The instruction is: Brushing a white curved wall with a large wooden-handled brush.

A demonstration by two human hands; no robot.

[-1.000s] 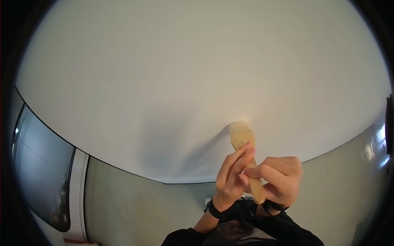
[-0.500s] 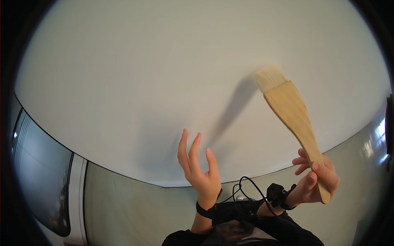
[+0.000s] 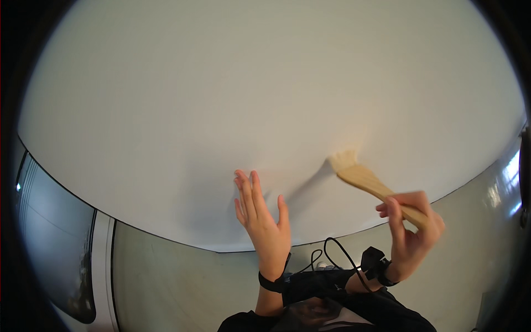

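A flat wooden brush (image 3: 362, 177) with pale bristles is gripped by its handle in my right hand (image 3: 412, 229). Its bristle end points up and left, at or close to the broad white surface (image 3: 221, 88); slight blur keeps me from telling whether they touch. A narrow shadow of the brush falls on that surface. My left hand (image 3: 265, 227) is held over the near edge of the white surface, fingers apart and pointing away from me, with nothing in it. Both wrists wear black straps.
A black cable (image 3: 337, 243) loops in front of my body between my wrists. At the lower left stands a dark glossy panel (image 3: 58, 232) in a pale frame. Light greenish floor (image 3: 177, 282) shows beyond the near edge, with bright reflections at the far right.
The brush has come down toward me and tilted flatter, its bristles moving lower on the white surface. My right hand changed its hold on the handle. My left hand's fingers shifted slightly left.
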